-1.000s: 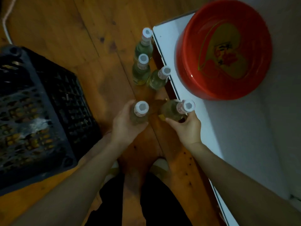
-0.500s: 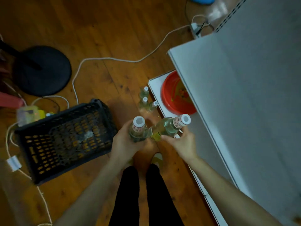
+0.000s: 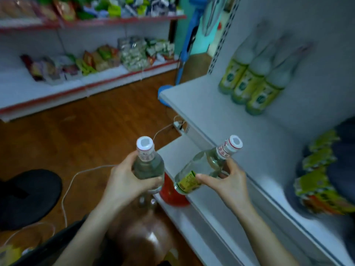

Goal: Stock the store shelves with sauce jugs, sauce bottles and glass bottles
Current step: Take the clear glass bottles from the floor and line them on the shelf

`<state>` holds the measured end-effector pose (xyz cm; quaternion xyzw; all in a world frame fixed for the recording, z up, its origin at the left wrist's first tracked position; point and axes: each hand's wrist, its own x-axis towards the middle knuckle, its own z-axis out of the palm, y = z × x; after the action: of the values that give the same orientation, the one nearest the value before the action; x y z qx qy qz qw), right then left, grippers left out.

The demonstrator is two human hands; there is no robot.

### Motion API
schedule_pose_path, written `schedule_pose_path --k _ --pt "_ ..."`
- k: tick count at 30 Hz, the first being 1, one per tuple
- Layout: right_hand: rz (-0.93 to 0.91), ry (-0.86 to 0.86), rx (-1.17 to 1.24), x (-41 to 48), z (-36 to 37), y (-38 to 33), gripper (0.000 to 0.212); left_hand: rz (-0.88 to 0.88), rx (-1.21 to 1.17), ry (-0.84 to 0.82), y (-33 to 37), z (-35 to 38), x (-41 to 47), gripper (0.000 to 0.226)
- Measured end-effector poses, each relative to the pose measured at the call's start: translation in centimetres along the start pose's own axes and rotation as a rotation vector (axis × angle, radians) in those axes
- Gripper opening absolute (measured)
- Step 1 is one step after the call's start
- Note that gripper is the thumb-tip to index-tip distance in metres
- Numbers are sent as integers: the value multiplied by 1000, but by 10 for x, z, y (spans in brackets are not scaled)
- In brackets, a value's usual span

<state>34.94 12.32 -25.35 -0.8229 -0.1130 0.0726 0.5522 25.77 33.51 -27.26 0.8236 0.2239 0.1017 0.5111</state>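
Observation:
My left hand (image 3: 126,181) grips a clear glass bottle (image 3: 148,164) with a white cap, held upright over the wooden floor. My right hand (image 3: 226,180) grips a second glass bottle (image 3: 203,166) with a yellow label, tilted with its cap toward the white shelf (image 3: 221,120) on the right. Three bottles with yellow labels (image 3: 251,81) stand together at the back of that shelf. Below my left hand, the caps of bottles on the floor (image 3: 147,201) show faintly.
A red basin (image 3: 172,194) sits on the bottom shelf under my hands. Green and yellow packets (image 3: 318,181) lie on the right of the shelf. A black crate (image 3: 63,239) and a black round base (image 3: 28,196) are at left; a white cable (image 3: 76,177) crosses the floor. Snack shelves (image 3: 92,60) line the far wall.
Both hands lifted their bottles from floor level up to shelf height. The view rose from the floor to the shelves; the crate slid to the lower left.

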Motion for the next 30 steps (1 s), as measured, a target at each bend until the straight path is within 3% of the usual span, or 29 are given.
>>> schedule_pose_path --k 9,15,20,26,30 --pt "-167 118 78 63 -74 -67 35 268 -61 2 114 6 89 64" --pt "-232 224 41 96 -92 -83 45 357 -67 -77 149 19 147 70" --pt "-190 346 14 128 -94 -82 47 358 -83 -263 162 36 208 78" --pt "-53 445 8 153 -83 -69 44 458 -47 -513 176 52 257 60" --pt "-18 487 -24 161 -77 -68 45 482 -39 -651 182 63 284 77"
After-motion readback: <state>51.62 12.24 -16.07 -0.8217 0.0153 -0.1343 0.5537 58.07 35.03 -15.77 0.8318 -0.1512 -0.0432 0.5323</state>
